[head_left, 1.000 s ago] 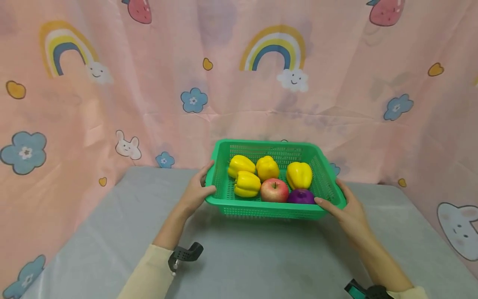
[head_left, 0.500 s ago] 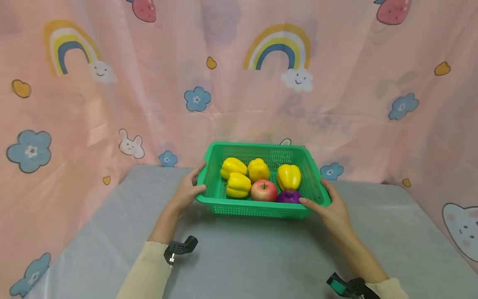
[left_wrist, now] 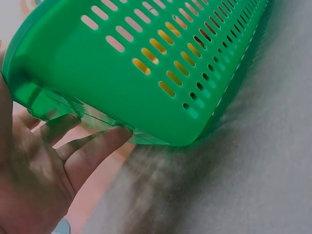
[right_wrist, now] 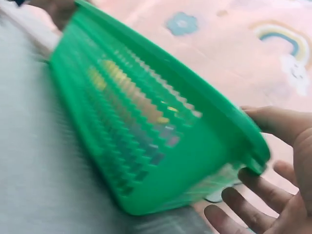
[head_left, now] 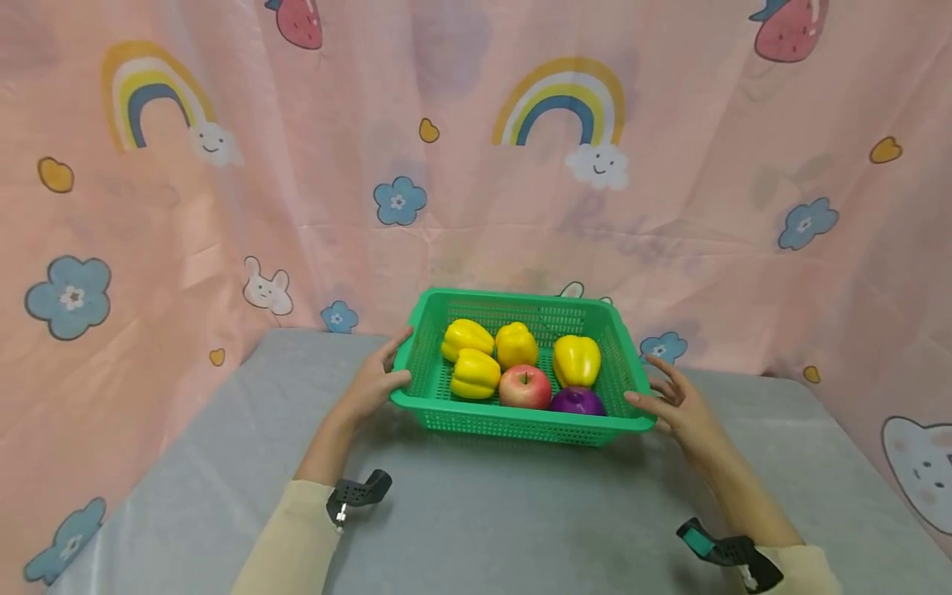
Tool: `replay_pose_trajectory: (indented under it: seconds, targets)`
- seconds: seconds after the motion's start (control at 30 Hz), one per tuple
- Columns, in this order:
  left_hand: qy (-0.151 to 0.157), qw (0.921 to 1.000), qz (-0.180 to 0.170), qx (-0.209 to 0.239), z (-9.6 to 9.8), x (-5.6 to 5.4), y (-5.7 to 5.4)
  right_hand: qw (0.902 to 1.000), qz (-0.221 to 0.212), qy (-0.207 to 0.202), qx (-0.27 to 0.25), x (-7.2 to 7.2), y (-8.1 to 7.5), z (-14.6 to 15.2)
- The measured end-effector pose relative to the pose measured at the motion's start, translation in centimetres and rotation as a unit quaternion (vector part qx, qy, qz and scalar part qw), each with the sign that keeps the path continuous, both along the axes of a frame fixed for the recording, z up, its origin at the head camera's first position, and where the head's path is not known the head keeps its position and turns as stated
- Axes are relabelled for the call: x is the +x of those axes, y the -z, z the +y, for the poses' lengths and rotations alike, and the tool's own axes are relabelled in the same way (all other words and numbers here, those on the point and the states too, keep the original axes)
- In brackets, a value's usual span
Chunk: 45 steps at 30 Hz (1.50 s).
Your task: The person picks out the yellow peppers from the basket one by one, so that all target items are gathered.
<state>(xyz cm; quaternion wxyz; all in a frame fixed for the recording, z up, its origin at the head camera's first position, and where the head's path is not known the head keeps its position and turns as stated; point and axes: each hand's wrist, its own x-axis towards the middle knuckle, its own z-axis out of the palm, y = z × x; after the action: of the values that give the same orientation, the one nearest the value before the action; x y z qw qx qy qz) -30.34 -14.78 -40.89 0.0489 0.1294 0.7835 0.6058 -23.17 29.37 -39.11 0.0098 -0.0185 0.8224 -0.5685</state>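
Note:
In the head view, a green perforated plastic basket (head_left: pixel 521 412) sits low over the table; whether its base touches cannot be told. Inside are several yellow bell peppers (head_left: pixel 577 361), a red apple (head_left: pixel 525 387) and a glossy round purple item (head_left: pixel 578 402) of unclear kind. My left hand (head_left: pixel 369 382) holds the basket's left end, thumb at the rim and fingers (left_wrist: pixel 97 151) against the outer end wall. At the right end, my right hand (head_left: pixel 687 417) is loosely spread. Its thumb is at the rim, while the other fingers (right_wrist: pixel 265 190) appear apart from the wall or barely touching it.
A grey cloth-covered table (head_left: pixel 476 512) lies beneath the basket. Right behind it hangs a pink printed curtain (head_left: pixel 476 248). Each wrist wears a dark strap, the left strap (head_left: pixel 360 492) and the right strap (head_left: pixel 732 554).
The basket has shifted left, then its right side has dropped slightly toward me. My right hand moved left with it, then loosened its fingers from the right end. The left hand keeps its hold.

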Motion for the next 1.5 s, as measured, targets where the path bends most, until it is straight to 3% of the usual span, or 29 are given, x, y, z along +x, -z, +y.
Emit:
replay_pose_trajectory:
  seconds: [0.2,0.33,0.47,0.63,0.87,1.03,1.2,1.3,1.43,1.5]
  targets:
    - [-0.003,1.0,-0.001,-0.002,0.0,-0.1,0.1,0.9989,0.003,-0.034,-0.031,-2.2,-0.3,1.4]
    - [-0.006,0.9999,-0.008,-0.006,0.0,0.0,0.1,0.9993,0.008,-0.034,-0.016,-3.1,-0.3,1.8]
    - [-0.007,0.9998,-0.016,-0.006,0.1,0.2,-0.2,0.9993,0.009,-0.034,-0.007,-3.8,-0.3,2.0]
    - [-0.007,0.9998,-0.012,-0.017,0.0,0.4,-0.3,0.9979,0.003,-0.051,-0.04,-4.0,-0.2,2.1]
    - [-0.012,0.9981,0.029,-0.054,-0.5,0.5,-1.1,0.9971,-0.01,-0.057,-0.048,-4.5,0.4,2.0]
    - [-0.062,0.9863,0.09,-0.124,0.0,0.9,-2.5,0.9901,-0.016,-0.064,-0.124,-4.6,1.1,2.4]
    - [-0.102,0.9765,0.156,-0.109,1.6,1.5,-4.1,0.9854,-0.01,-0.06,-0.159,-4.5,1.2,2.3]
    - [-0.09,0.9798,0.157,-0.085,2.4,1.8,-4.8,0.985,-0.004,-0.057,-0.162,-4.6,1.1,2.1]
    - [-0.026,0.9935,0.089,-0.066,3.0,2.2,-5.9,0.985,-0.005,-0.052,-0.164,-4.4,1.2,1.8]
    - [0.004,0.9959,0.057,-0.071,3.3,2.3,-6.6,0.9858,-0.007,-0.05,-0.16,-4.4,1.3,1.6]
